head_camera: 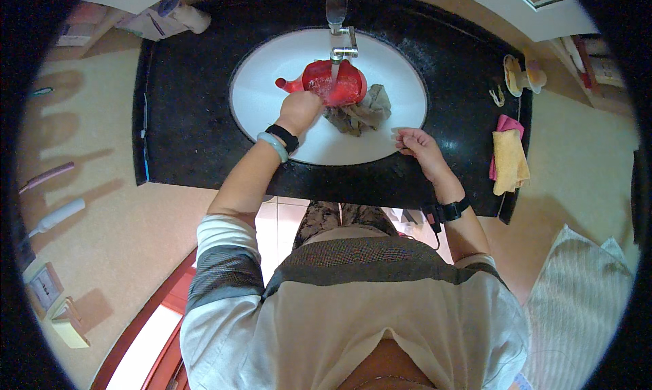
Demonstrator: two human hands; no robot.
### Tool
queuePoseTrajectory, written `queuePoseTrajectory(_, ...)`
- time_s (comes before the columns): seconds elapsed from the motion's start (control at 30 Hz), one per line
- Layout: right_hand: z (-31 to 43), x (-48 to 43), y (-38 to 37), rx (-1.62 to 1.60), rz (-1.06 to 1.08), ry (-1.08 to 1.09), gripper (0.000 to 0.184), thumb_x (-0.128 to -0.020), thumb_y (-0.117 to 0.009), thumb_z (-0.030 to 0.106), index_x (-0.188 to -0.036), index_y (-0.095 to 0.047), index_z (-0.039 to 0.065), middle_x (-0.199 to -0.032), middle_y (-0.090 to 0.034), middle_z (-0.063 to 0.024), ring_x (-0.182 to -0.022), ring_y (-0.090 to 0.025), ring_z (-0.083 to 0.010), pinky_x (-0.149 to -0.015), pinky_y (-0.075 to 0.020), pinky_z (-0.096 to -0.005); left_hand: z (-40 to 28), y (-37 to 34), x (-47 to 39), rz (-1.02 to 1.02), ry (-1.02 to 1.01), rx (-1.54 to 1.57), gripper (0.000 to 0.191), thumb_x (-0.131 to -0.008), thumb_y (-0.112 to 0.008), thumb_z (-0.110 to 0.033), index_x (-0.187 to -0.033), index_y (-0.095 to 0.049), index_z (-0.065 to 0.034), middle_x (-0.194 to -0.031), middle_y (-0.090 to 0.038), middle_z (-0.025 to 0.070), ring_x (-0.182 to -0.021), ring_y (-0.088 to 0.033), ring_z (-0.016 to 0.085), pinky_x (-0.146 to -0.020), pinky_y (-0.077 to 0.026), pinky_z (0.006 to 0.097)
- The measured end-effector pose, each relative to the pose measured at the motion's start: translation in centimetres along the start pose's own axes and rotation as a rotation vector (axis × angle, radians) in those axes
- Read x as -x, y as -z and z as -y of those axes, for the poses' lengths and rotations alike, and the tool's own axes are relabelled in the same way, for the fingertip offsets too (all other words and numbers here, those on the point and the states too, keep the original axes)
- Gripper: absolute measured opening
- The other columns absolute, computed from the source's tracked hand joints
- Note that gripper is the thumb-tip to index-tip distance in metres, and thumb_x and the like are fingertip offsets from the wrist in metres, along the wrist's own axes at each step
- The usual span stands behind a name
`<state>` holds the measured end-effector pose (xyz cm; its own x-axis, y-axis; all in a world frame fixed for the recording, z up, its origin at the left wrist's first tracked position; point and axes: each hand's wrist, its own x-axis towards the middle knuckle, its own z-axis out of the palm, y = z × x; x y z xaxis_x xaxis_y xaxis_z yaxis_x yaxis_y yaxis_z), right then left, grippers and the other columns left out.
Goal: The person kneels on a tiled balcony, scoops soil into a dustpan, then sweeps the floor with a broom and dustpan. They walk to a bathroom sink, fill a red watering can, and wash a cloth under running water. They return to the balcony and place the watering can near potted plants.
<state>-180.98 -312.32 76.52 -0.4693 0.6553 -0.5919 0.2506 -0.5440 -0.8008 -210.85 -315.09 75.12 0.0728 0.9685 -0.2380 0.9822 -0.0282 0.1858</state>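
Note:
A red plastic vessel (pixel 338 82) lies in the white oval washbasin (pixel 260 117), with a narrow spout or handle pointing left. Water runs onto it from the metal faucet (pixel 336 16). Against its lower left edge is my left hand (pixel 300 110), fingers curled; the fingertips are hidden, so a grip on the vessel cannot be confirmed. A wet, crumpled grey-brown cloth (pixel 374 107) sits beside and partly below the vessel. My right hand (pixel 420 148) hovers around the basin's lower right rim, fingers loosely bent and slightly apart, holding nothing visible.
Black countertop (pixel 188 105) surrounds the basin. Yellow cloth (pixel 509 161) and pink cloth (pixel 509 122) hang over its right edge, below a soap dish (pixel 513 75). A paper roll (pixel 191 18) lies at the back left. A light towel (pixel 575 308) hangs at the lower right.

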Motion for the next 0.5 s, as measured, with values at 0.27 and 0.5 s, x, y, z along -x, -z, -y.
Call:
queuePoseTrajectory(0.27, -1.1, -0.1, 0.1, -0.001, 0.001, 0.088, 0.024, -0.085, -0.050, 0.015, -0.105, -0.055, 0.003, -0.092, -0.060, -0.0040, -0.082, -0.056, -0.0120, -0.071, -0.0432, -0.0240, 0.6, -0.3, -1.0, -0.087, 0.022, -0.040, 0.021, -0.074, -0.049, -0.016, -0.065, -0.064, -0.0046, -0.065, -0.061, 0.0151, -0.062, -0.062, 0.030, -0.055, -0.050, 0.0399)
queuePoseTrajectory(0.5, -0.4, -0.4, -0.7, 0.289, -0.005, 0.115, 0.028, -0.083, -0.053, 0.017, -0.106, -0.054, 0.003, -0.095, -0.059, -0.0084, -0.086, -0.056, -0.0172, -0.077, -0.0425, -0.0272, 0.0, -0.6, -2.2, -0.091, 0.040, -0.025, 0.018, -0.072, -0.052, -0.015, -0.066, -0.064, -0.0044, -0.065, -0.061, 0.0154, -0.062, -0.062, 0.029, -0.055, -0.050, 0.0391)
